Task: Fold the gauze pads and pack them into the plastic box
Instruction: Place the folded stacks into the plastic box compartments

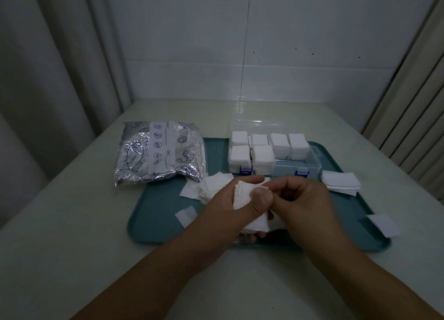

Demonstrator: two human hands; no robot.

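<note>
Left hand [230, 199] grips gauze stack [242, 197]; right hand [305, 199] pinches its edge.

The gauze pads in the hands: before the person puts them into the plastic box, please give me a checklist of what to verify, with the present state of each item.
1. Left hand holds the gauze pads with thumb on top: ok.
2. Right hand pinches the pads' edge: ok.
3. Pads folded flat and square: cannot tell, fingers cover them.
4. Plastic box open, lid up: ok.
5. Free room in the box: ok, the front right part shows no pads.
6. Path from hands to box over the tray unobstructed: ok.
</note>
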